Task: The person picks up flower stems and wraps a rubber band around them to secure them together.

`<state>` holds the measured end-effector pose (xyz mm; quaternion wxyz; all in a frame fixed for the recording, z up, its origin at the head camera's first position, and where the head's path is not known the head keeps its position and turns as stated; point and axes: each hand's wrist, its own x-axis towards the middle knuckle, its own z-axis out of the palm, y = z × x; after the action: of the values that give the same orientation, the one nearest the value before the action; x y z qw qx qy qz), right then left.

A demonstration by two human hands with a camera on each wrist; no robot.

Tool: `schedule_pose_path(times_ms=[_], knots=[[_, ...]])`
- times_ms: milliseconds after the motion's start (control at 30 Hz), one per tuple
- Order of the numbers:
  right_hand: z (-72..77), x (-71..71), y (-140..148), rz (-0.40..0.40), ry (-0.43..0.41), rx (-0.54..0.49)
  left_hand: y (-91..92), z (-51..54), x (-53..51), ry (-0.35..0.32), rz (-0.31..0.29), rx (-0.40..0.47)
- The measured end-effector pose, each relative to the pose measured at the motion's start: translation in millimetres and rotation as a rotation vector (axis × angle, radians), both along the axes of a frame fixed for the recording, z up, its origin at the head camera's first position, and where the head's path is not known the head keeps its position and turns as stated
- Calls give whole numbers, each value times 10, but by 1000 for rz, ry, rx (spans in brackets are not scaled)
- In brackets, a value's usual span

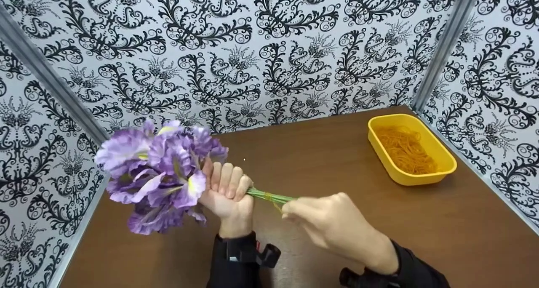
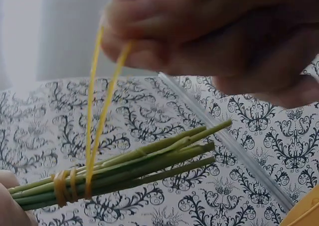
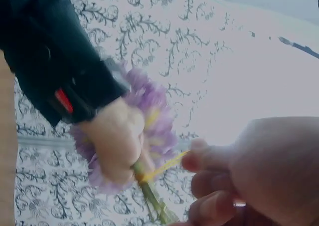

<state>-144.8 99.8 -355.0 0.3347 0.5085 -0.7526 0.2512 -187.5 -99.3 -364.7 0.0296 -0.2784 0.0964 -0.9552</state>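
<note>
A bunch of purple artificial flowers (image 1: 160, 170) with yellow centres lies tilted to the left in the head view. My left hand (image 1: 229, 191) grips its green stems (image 1: 273, 196) just below the blooms. In the left wrist view, a yellow rubber band (image 2: 102, 111) is wound several times around the stems (image 2: 149, 163). One loop of it is stretched away from them. My right hand (image 1: 332, 220) pinches that loop between thumb and fingers, and in the right wrist view the band (image 3: 169, 163) runs taut from the stems to the fingertips.
A yellow plastic tub (image 1: 446, 170) holding a heap of loose rubber bands (image 1: 406, 151) stands at the back right of the brown table (image 1: 311, 153). Patterned wall panels (image 1: 294, 48) enclose the table at the back and sides.
</note>
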Motion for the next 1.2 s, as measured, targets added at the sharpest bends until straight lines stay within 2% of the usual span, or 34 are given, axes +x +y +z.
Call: schedule_pose_path(times_ms=[133,233,367,500,667,867,1067,1200], knots=[[47,-91,75,45,-72,-80,71,51,72,97,-127,-86],[54,-185,124,60,-122,-103,122,69,98,153,-216,-153],[31,-331,160,31,-144,-103,157,81,107,167,-295,-180],[-31,-465,140,4,-147,-95,165,76,109,129,-339,-158],[-125,-602,90,23,-196,-65,189,45,86,48,-329,-114],[-198,-680,45,46,-269,-16,230,-2,50,14,-300,-54],[-281,-638,-68,67,-372,52,194,-2,52,-43,-234,28],[-377,-554,-231,118,-371,-13,125,12,58,-72,-176,93]])
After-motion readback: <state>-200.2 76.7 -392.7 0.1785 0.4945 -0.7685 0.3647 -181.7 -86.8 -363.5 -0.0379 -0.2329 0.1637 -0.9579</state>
